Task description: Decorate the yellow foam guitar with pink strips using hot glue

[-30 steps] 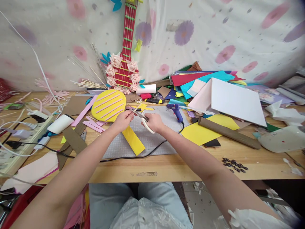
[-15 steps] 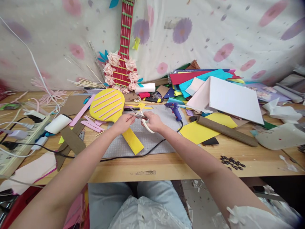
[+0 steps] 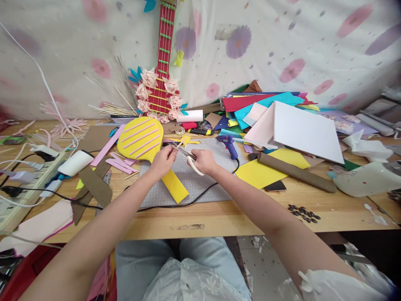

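Fingers of the right hand [image 3: 203, 161] are curled through white-handled metal scissors [image 3: 188, 155]; a small pale paper strip [image 3: 176, 147] is pinched by the left hand [image 3: 163, 159], above the grey cutting mat [image 3: 203, 184] on the worktop [image 3: 219, 217].

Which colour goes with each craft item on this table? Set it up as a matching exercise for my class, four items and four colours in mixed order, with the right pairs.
Items:
1. glue gun
2. paddle shape
3. model guitar
4. cutting mat

Colours:
A. grey
B. red
C. blue
D. yellow with pink stripes

Pairs: 1-C, 2-D, 3-B, 4-A
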`<state>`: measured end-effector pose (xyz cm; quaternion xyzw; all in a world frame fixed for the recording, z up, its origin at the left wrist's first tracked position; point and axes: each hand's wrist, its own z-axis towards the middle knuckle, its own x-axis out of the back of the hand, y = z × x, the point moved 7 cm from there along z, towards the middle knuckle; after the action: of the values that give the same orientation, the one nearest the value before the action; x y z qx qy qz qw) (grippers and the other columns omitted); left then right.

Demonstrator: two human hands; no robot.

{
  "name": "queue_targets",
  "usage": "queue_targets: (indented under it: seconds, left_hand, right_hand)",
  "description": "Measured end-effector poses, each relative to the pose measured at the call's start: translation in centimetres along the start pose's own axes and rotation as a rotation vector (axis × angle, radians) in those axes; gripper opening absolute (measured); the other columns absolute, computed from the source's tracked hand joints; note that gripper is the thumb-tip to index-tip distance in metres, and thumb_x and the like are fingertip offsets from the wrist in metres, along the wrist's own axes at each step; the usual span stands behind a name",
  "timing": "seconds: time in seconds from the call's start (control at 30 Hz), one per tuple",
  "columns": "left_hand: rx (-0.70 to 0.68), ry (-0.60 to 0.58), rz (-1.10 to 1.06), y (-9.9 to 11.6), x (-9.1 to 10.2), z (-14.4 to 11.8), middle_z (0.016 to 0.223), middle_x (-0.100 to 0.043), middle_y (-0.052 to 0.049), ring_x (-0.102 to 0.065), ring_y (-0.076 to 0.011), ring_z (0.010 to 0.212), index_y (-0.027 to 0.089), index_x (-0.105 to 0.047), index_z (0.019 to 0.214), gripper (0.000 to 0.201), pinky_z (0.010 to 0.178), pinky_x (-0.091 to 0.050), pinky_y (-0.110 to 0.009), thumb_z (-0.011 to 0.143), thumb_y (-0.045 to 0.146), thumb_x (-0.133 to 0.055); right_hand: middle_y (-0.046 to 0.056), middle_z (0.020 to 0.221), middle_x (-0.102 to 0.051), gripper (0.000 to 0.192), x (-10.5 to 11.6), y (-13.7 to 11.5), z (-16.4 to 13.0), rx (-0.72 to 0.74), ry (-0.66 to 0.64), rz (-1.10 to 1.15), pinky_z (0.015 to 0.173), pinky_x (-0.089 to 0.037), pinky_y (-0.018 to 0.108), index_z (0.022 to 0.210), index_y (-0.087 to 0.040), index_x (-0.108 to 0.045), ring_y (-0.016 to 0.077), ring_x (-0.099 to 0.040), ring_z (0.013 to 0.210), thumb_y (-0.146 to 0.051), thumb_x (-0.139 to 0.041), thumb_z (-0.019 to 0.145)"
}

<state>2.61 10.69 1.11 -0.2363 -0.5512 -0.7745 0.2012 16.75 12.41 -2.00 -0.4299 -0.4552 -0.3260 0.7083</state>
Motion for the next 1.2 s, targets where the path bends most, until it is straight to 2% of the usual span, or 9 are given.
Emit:
queue_targets:
  seconds: [0.07,0.13,0.27,0.47,0.67,0.83,1.03,1.2]
  left_hand:
    - [-0.015,0.072,-0.008,0.2,0.3,-0.2,0.059,-0.05,0.002,-0.043,-0.0106,0.053,0.018,-0.049,0.067,0.019,0.052,-0.032,-0.022,0.082,0.028,-0.044]
    - [-0.052,0.09,0.014,0.5,0.3,-0.4,0.059,-0.049,0.002,-0.043,-0.0105,0.053,0.018,-0.049,0.064,0.022,0.053,-0.032,-0.023,0.082,0.029,-0.043]
    - [-0.087,0.031,0.057,0.5,-0.1,-0.3,0.053,-0.046,0.002,-0.041,-0.0106,0.052,0.018,-0.044,0.056,0.027,0.053,-0.032,-0.023,0.081,0.028,-0.041]
    - [-0.113,-0.044,0.039,0.2,-0.4,0.1,0.052,-0.045,0.003,-0.042,-0.0099,0.051,0.018,-0.045,0.057,0.026,0.052,-0.033,-0.022,0.081,0.028,-0.04]
    - [-0.091,-0.048,0.058,0.5,-0.2,-0.1,0.053,-0.046,0.002,-0.042,-0.01,0.051,0.018,-0.045,0.059,0.027,0.052,-0.033,-0.022,0.084,0.027,-0.039]
    - [-0.077,-0.043,0.137,0.4,-0.6,-0.5,0.055,-0.048,0.002,-0.044,-0.0107,0.053,0.018,-0.047,0.063,0.02,0.053,-0.032,-0.022,0.082,0.023,-0.042]
    - [-0.115,-0.183,0.111,0.5,-1.5,-0.3,0.052,-0.044,0.002,-0.042,-0.0099,0.051,0.018,-0.04,0.052,0.03,0.053,-0.031,-0.023,0.082,0.022,-0.038]
    - [-0.094,-0.204,0.05,0.3,-1.3,0.0,0.052,-0.042,0.003,-0.04,-0.0098,0.05,0.018,-0.04,0.054,0.031,0.051,-0.031,-0.023,0.083,0.027,-0.037]
  right_hand:
    - [0.003,0.078,-0.066,0.021,0.3,0.0,0.1,0.017,0.011,0.0,0.056,-0.024,0.025,0.074,-0.019,-0.058,0.0153,-0.055,0.07,-0.038,-0.049,0.074]
    - [0.004,0.079,-0.065,0.021,0.6,0.1,0.3,0.035,0.02,-0.007,0.055,-0.023,0.026,0.075,-0.019,-0.057,0.0158,-0.054,0.071,-0.038,-0.05,0.074]
    - [0.004,0.08,-0.063,0.019,1.0,-0.2,0.3,0.087,0.042,-0.015,0.057,-0.025,0.025,0.076,-0.019,-0.056,0.0163,-0.054,0.077,-0.037,-0.05,0.074]
    - [0.003,0.077,-0.063,0.018,0.6,-0.3,0.4,0.079,0.055,-0.009,0.055,-0.024,0.025,0.074,-0.019,-0.056,0.0156,-0.054,0.073,-0.036,-0.05,0.073]
    - [0.004,0.076,-0.066,0.02,-0.1,0.0,-0.2,0.002,0.019,-0.023,0.057,-0.025,0.026,0.073,-0.019,-0.058,0.0156,-0.056,0.07,-0.037,-0.05,0.074]
    - [0.004,0.077,-0.066,0.02,-0.8,0.4,-0.8,-0.027,-0.024,-0.011,0.056,-0.025,0.026,0.074,-0.02,-0.059,0.0156,-0.056,0.07,-0.038,-0.05,0.074]
    - [0.004,0.082,-0.064,0.015,0.0,0.1,-0.5,0.088,0.078,0.018,0.061,-0.029,0.025,0.076,-0.019,-0.055,0.016,-0.054,0.078,-0.033,-0.05,0.074]
    - [0.004,0.077,-0.062,0.015,0.1,-0.1,-0.4,0.092,0.096,0.015,0.06,-0.028,0.025,0.074,-0.019,-0.055,0.0155,-0.053,0.074,-0.033,-0.049,0.074]
